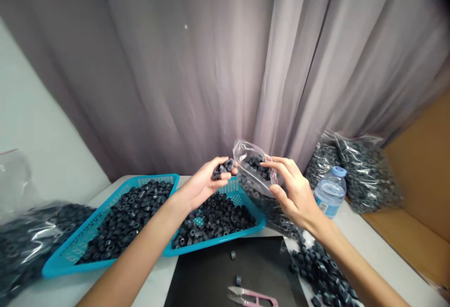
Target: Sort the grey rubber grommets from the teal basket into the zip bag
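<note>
My left hand (211,180) is closed round a small handful of black ring-shaped pieces (222,170), just left of a bag's mouth. The clear plastic zip bag (255,187) is partly filled with the same dark pieces. My right hand (290,185) grips the bag's right rim between thumb and fingers, keeping its mouth apart. Below my left hand stands a blue plastic basket (225,240) with many loose black pieces in it. A second blue basket (58,262), also full of them, is to its left.
Pink-handled thread snips (258,295) and two loose pieces lie on a black sheet (207,274). A heap of black pieces (325,274) is at right. Behind it stand a water bottle (330,190) and filled bags (369,171). Another filled bag (31,241) lies far left.
</note>
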Available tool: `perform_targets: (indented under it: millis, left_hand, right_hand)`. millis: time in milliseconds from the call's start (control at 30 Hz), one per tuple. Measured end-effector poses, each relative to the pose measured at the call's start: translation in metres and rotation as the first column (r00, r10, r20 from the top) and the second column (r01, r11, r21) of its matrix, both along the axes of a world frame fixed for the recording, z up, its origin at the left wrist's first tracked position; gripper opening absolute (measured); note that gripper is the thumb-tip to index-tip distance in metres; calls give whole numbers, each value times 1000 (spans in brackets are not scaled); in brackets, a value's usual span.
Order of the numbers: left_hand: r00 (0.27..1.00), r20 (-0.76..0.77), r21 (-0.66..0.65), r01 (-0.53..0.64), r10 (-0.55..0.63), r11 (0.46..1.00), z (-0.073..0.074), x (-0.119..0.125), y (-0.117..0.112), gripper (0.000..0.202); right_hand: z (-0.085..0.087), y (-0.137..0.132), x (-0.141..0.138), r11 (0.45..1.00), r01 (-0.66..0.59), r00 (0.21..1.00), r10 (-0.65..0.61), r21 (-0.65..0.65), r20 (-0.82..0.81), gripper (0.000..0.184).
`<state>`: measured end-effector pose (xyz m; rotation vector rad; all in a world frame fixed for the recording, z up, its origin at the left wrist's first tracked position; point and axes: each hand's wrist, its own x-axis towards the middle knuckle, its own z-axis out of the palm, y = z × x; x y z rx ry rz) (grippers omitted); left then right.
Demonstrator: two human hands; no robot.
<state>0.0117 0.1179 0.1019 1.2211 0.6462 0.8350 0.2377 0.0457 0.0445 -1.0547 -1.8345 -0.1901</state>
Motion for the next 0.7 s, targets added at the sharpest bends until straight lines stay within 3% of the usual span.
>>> perform_targets:
  millis: [133,233,333,433,600,700]
  left_hand:
    - [993,-114,200,-10,33,980,53,35,17,27]
    - [919,-394,281,94,26,955,71,57,26,19]
    - [751,-660,289,214,33,933,72,75,32,10]
    - [639,-764,335,276,89,901,68,86,35,2]
    - [571,-787,486,338,235,806,70,84,34,16]
    - [583,-741,592,336,332,733,70,74,27,21]
  right_hand:
    - [1,-2,2,1000,-4,999,5,29,-50,48]
    - [5,-3,4,999,11,997,-8,42,-79,45]
    - [9,-4,5,999,36,994,-32,39,-103,40]
    - [14,-6,7,996,81,989,-75,41,-123,36]
    - [19,-7,11,985,167,974,-158,47,-160,32]
    - [18,-6,15,977,208,963,-197,46,-182,36]
